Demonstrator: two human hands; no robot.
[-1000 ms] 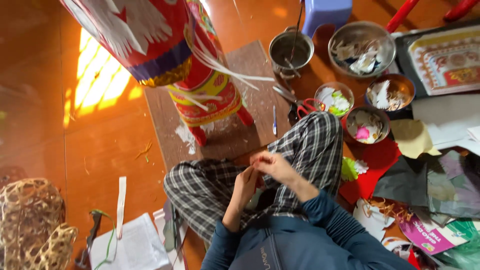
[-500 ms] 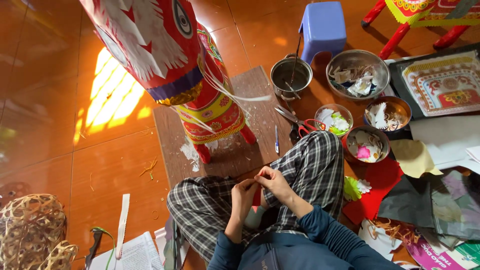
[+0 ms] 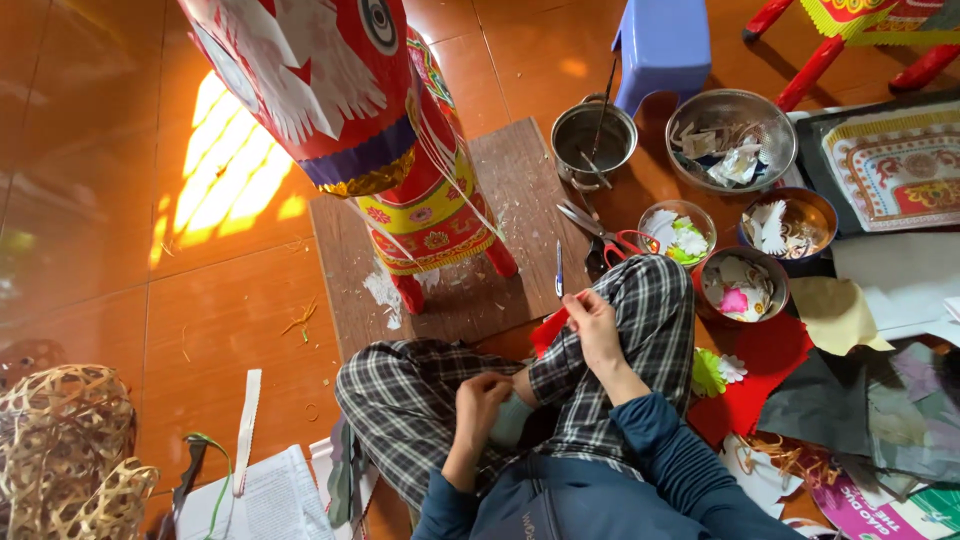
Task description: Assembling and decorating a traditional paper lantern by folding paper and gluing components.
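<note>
I sit cross-legged in checked trousers on a tiled floor. My right hand is raised over my right knee and pinches a small piece of red paper. My left hand rests lower in my lap with curled fingers, next to something pale teal; whether it holds anything is hidden. Just beyond my knees, a large red paper animal figure with white feather patterns stands on a wooden board. Red-handled scissors and a blue pen lie at the board's edge.
A metal pot, a colander of paper scraps and three bowls of cutouts stand at the right. A blue stool is behind them. Red and dark paper sheets lie beside my leg. A woven bamboo frame and newspapers lie left.
My hands were together in my lap; the right hand has drawn away toward my knee with the red paper. The view has shifted, showing more of the stool and bowls.
</note>
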